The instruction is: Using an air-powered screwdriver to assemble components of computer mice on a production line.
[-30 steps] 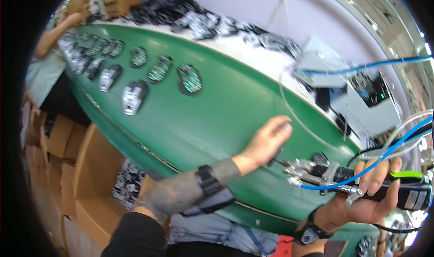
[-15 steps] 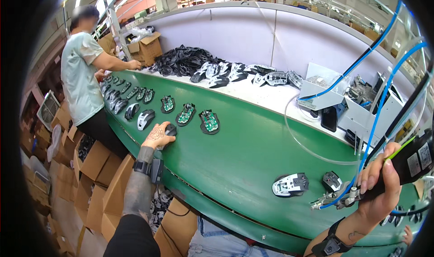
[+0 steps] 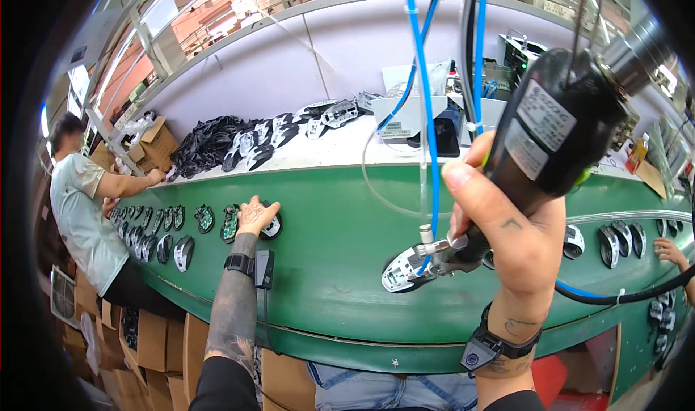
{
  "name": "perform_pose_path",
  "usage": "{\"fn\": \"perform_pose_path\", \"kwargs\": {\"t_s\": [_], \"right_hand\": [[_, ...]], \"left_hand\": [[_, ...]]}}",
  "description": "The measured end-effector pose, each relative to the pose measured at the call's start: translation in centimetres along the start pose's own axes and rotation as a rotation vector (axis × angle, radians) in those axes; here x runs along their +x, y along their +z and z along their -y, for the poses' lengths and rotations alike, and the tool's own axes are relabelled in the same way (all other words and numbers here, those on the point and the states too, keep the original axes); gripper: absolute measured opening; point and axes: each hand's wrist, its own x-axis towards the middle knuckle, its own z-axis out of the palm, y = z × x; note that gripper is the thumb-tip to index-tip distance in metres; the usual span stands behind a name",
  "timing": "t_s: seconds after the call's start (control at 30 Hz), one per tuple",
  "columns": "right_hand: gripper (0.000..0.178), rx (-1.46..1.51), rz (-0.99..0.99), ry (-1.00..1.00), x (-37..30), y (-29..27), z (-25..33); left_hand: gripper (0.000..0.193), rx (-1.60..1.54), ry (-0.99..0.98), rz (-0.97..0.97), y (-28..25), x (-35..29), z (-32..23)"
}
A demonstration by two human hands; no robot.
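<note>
On the green belt (image 3: 326,273), my left hand (image 3: 258,216) curls over a black-and-white computer mouse (image 3: 274,228), mostly hidden by the fingers. My right hand (image 3: 517,230) grips a black power screwdriver (image 3: 554,121) with a metal fitting at its lower end. Below that fitting lies a white-and-black mouse (image 3: 402,268); whether the tip touches it cannot be made out. Left of my left hand sit mouse bases with green circuit boards (image 3: 230,224) (image 3: 205,219). A grey-and-black mouse (image 3: 184,253) lies nearer the belt's front edge.
Blue hoses (image 3: 427,107) hang beside the screwdriver. A white ledge holds black parts (image 3: 206,147) and mouse shells (image 3: 260,140). A person (image 3: 87,208) works at the left; another's hand (image 3: 670,252) shows at the right, near several mice (image 3: 621,239). Cardboard boxes (image 3: 159,339) stand below.
The view has swung right. My left hand has moved right along the belt, to the rightmost circuit-board base. My right hand has brought the screwdriver over the white-and-black mouse.
</note>
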Motion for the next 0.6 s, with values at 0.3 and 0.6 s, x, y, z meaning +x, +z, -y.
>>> {"fn": "perform_pose_path", "kwargs": {"t_s": [0.3, 0.6], "right_hand": [[0.023, -0.099, -0.156, -0.055, -0.9, 0.2, -0.4], [0.022, -0.091, -0.075, -0.069, -0.1, 2.3, -2.2]], "left_hand": [[0.055, 0.096, 0.271, 0.133, 0.6, 0.1, -2.0], [0.071, -0.094, 0.307, -0.005, 0.3, -1.2, 0.3]]}}
